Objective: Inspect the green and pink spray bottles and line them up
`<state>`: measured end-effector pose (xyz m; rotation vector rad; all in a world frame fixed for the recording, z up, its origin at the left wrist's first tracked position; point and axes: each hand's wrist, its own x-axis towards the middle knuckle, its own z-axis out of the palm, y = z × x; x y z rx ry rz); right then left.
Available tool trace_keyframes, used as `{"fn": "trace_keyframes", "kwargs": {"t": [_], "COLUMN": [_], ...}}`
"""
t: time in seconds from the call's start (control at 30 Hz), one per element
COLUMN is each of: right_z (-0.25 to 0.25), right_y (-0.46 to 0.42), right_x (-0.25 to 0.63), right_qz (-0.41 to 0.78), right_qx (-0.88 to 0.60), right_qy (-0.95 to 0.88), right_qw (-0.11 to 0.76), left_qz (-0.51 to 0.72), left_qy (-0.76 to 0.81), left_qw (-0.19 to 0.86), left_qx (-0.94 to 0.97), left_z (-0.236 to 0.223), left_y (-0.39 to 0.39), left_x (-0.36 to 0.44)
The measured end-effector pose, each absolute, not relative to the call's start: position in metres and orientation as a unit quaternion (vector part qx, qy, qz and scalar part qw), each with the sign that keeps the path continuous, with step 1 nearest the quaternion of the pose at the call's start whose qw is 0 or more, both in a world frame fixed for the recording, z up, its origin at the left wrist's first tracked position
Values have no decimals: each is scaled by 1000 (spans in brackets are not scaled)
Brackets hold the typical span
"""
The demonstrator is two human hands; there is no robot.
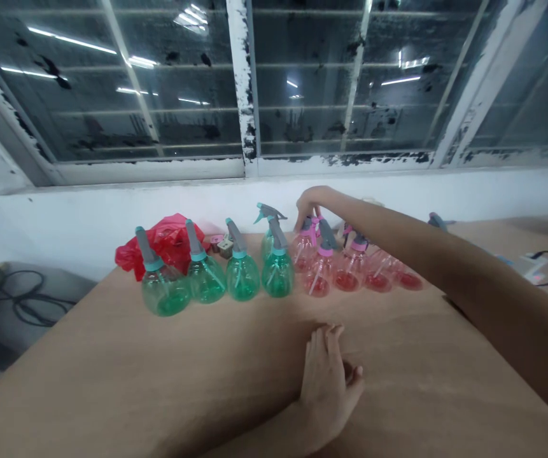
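Note:
My right hand (308, 205) reaches to the back of the row, its fingers down around the grey-and-pink head of a pink spray bottle (303, 251). In front of that one stands another pink bottle (317, 277), with further pink bottles (347, 277) to its right, partly behind my right forearm. Several green spray bottles (244, 280) with grey heads line up on the left, one more green bottle (266, 245) behind them. Low in the view my left hand (326, 381) rests near the tabletop, holding nothing, fingers extended and thumb apart.
A crumpled red plastic bag (173, 232) lies behind the green bottles, beside a small grey object (226, 247). Black cables (32, 296) hang off the table's left side. A white device (531, 267) with a cable sits at the right. The wall and window frame (242, 95) rise behind.

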<state>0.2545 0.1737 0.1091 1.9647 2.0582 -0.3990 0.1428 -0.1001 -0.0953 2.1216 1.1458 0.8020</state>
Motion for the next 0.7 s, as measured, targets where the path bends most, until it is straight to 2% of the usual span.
{"fn": "trace_keyframes", "kwargs": {"t": [0.27, 0.7], "right_z": [105, 106], "right_y": [182, 185], "right_x": [257, 286], "right_qz": [-109, -70], "right_qx": [702, 679], "right_qy": [686, 723], "right_qw": [155, 107], "left_qz": [305, 301], "left_qy": [423, 424], "left_qw": [287, 293], "left_qx": [804, 802], "left_z": [-96, -95], "left_y": [-101, -101], "left_x": [143, 142]}}
